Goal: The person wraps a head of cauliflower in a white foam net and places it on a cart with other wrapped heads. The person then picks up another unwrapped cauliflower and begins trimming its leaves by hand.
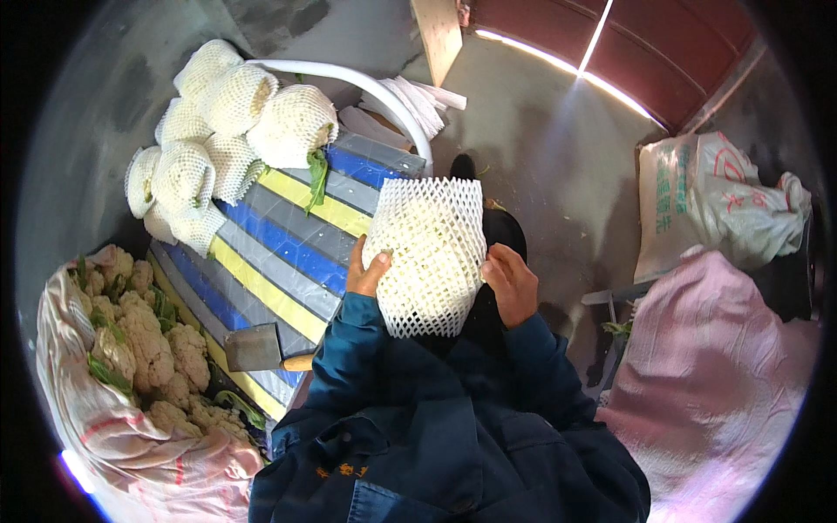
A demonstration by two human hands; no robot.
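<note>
Between my hands is a cauliflower in a white foam net sleeve (428,261), held in front of my torso. The net extends past the head at both ends, and the head shows only through the mesh. My left hand (370,269) grips its left side, thumb on the near face. With fingers bent, my right hand (512,282) pinches the net's right edge. On the striped table cover (281,235) to the left lies a cleaver (254,348) with a wooden handle. Several netted cauliflowers (235,98) are piled at the table's far left.
A woven sack (85,431) of bare cauliflowers (144,333) stands at lower left. Folded foam nets (409,104) lie behind a curved white tube (366,82). On the right are a printed white sack (693,202) and a pink cloth (706,366). Red doors (628,46) close off the far side.
</note>
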